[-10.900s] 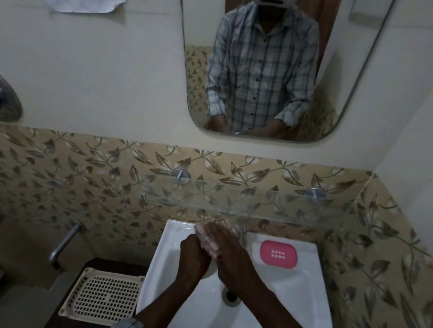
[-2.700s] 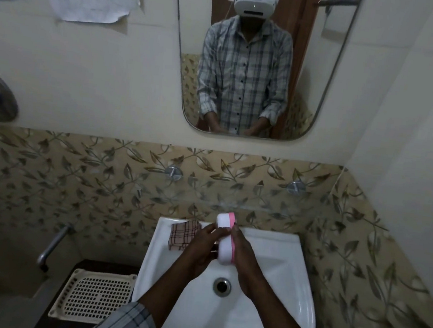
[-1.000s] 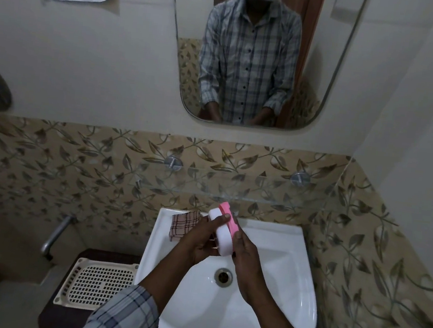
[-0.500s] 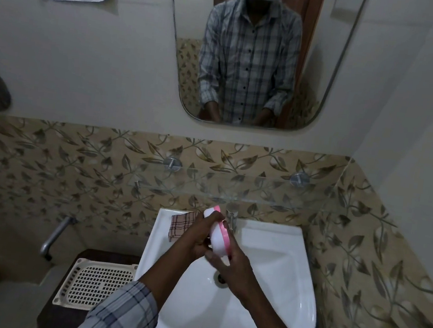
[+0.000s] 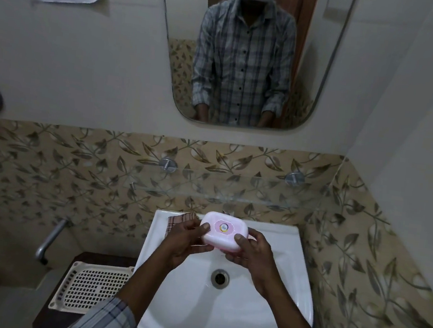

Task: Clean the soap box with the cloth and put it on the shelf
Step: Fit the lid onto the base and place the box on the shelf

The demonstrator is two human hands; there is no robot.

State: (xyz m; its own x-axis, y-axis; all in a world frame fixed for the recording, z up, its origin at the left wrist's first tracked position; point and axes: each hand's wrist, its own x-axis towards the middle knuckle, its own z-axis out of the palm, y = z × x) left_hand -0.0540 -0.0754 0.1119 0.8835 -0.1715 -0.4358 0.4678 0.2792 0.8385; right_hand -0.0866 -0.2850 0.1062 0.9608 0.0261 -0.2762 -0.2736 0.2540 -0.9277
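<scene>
Head view: over the basin (image 5: 268,318) I now have the soap box (image 5: 225,231) turned flat, lid up, left hand (image 5: 184,244) and right hand (image 5: 249,254) both in a closed grip on it. Cloth (image 5: 179,220) sits at the basin's far-left corner; glass shelf (image 5: 234,190) beyond waits, so placing looks next.

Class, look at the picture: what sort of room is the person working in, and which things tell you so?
Most likely a small bathroom. A white washbasin with a drain sits below a wall mirror, with a glass shelf on leaf-patterned tiles between them.
</scene>
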